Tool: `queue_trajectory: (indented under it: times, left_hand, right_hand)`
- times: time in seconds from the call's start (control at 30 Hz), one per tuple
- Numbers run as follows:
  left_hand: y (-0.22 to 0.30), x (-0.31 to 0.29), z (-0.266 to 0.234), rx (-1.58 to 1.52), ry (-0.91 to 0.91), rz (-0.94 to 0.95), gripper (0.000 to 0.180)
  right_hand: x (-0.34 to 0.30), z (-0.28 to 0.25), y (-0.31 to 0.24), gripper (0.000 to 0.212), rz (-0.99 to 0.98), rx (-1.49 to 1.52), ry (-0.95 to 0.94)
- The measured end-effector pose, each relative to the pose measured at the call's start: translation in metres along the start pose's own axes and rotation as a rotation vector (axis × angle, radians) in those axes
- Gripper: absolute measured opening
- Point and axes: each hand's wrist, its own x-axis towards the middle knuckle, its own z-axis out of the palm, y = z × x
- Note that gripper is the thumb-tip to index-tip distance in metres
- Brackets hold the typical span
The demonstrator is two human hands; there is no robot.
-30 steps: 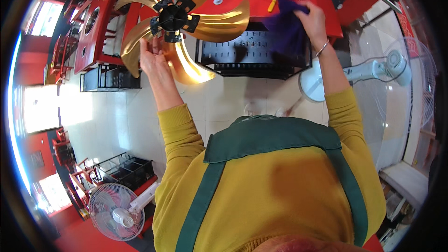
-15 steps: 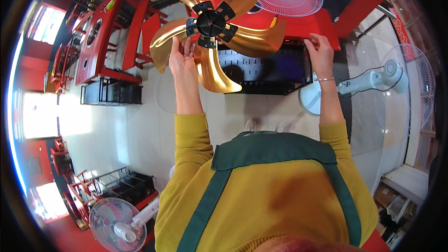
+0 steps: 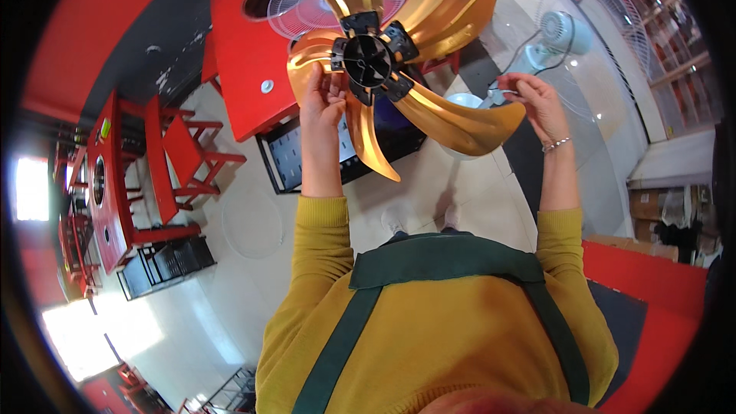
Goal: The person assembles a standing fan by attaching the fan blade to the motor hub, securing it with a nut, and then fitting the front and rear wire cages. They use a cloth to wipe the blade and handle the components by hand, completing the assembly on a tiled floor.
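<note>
A gold fan blade wheel (image 3: 460, 124) with a black hub hangs in the air before me, its curved blades spread round the hub. My left hand (image 3: 322, 111) grips it at one blade close to the hub, fingers partly behind the metal. My right hand (image 3: 539, 103) is beside the tip of the lower right blade, fingers curled but apart, with nothing seen in them. Whether it touches that tip I cannot tell. Past the wheel, a pale blue standing fan (image 3: 563, 34) with a round base is partly hidden by the blades and my right hand.
A red table (image 3: 238, 69) ahead carries a round wire fan guard (image 3: 295, 14); a black rack (image 3: 280, 157) is below. Red stools (image 3: 192, 155) and another red table (image 3: 115, 184) stand left. A clear ring-shaped guard (image 3: 251, 224) lies on the floor. Shelves with boxes (image 3: 655, 215) are at right.
My body has turned right, so the red table has shifted left in view and the standing fan toward the middle. The blade wheel has come along, rotated somewhat, its lower right blade now by my right hand.
</note>
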Motion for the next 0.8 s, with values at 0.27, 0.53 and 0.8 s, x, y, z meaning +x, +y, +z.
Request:
queue_trajectory:
  times: [0.27, 0.53, 0.8]
  left_hand:
    - [-0.141, -0.047, 0.083, 0.268, -0.141, -0.174, 0.022]
    - [-0.335, -0.106, 0.137, 0.388, -0.254, -0.380, 0.030]
    - [-0.511, -0.129, 0.151, 0.442, -0.327, -0.673, 0.018]
  right_hand:
    - [-0.049, -0.015, -0.018, 0.042, -0.014, 0.163, -0.181]
    - [-0.161, -0.142, -0.014, 0.049, -0.132, 0.303, -0.092]
    - [-0.260, -0.290, 0.008, 0.046, -0.227, 0.714, -0.143]
